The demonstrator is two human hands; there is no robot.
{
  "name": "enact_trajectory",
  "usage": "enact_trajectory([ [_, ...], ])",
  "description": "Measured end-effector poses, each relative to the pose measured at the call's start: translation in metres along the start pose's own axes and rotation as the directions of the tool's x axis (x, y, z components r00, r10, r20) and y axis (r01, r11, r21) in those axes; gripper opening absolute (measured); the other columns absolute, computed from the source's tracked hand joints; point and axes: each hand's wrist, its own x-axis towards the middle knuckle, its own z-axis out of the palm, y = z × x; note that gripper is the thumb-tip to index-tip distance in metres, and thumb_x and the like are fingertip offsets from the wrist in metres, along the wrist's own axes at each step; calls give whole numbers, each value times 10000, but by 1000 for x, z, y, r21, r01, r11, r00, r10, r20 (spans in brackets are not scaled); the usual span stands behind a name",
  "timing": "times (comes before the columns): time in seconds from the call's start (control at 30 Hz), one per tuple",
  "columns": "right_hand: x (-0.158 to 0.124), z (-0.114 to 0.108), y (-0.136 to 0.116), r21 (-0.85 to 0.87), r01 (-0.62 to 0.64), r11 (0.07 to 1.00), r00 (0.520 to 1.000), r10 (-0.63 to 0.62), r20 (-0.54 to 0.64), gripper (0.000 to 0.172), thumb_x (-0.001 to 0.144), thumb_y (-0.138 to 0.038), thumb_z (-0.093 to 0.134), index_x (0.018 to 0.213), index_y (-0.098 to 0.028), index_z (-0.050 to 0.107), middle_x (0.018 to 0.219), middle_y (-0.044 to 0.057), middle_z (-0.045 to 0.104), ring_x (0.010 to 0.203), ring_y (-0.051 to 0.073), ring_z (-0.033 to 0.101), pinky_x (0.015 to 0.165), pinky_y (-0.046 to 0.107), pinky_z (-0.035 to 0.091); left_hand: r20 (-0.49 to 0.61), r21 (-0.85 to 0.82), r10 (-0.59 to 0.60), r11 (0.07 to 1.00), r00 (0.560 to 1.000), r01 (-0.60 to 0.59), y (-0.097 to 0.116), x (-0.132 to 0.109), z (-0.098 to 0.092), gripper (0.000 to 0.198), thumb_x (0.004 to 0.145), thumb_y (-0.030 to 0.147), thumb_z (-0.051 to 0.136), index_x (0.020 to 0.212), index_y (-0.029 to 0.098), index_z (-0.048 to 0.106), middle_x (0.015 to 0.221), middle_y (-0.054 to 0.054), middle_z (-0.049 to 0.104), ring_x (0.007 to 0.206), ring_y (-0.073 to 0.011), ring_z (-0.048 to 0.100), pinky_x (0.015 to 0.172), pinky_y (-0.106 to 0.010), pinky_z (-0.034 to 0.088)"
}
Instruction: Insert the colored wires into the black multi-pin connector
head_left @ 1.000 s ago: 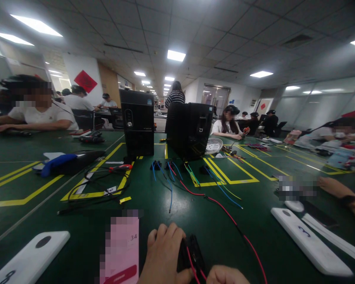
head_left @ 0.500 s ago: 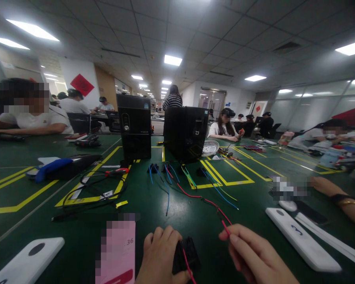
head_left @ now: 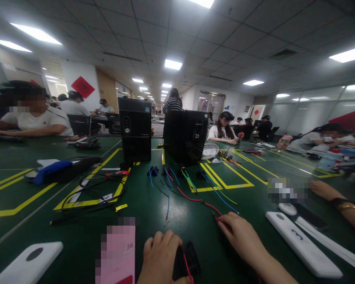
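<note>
At the bottom edge my left hand (head_left: 159,258) is wrapped round a small black connector block (head_left: 187,261) with a red wire coming out of it. My right hand (head_left: 239,236) reaches forward over the green table (head_left: 195,232) and pinches the red wire (head_left: 195,198) near its far end. That wire runs on toward a row of small black connectors with blue, red and green wires (head_left: 171,175) lying in front of two black computer cases (head_left: 135,129).
A pink card (head_left: 116,254) lies left of my left hand. White numbered boards (head_left: 301,242) sit right, another white board (head_left: 26,263) at lower left. A co-worker's hand and forearm (head_left: 337,201) rest at right. Black cables (head_left: 91,193), a white basket (head_left: 210,150) and seated people surround.
My right hand came up from the bottom edge, took the red wire and slid forward along it, away from the connector. My left hand stayed on the black block.
</note>
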Motion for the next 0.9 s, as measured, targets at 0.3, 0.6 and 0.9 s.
enact_trajectory([
  [0.3,-17,-2,-4,-167,40,985,993,-58,-103,300,857,-303,462,1053,-182,654,1070,117,611,1048,290,506,885,443,422,-59,-17,-10,1000,998,9,2,-1,3,502,504,441,753,949,269,599,1050,-10,589,999,-286,471,859,-438,293],
  [0.6,-25,6,15,-251,-46,967,999,41,-24,367,837,-235,459,1167,-163,604,1247,168,542,1086,316,531,860,450,468,-3,-1,-23,1000,1000,23,0,0,1,476,521,409,730,962,290,594,1094,-12,574,1032,-290,455,863,-430,282],
  [0.9,-34,-2,53,-199,-50,979,996,62,56,376,884,-198,316,976,-218,680,960,92,648,820,243,640,717,382,500,-23,-30,-14,999,1000,13,1,-1,-1,466,532,437,732,948,277,596,1088,-16,581,1024,-293,459,865,-437,283],
])
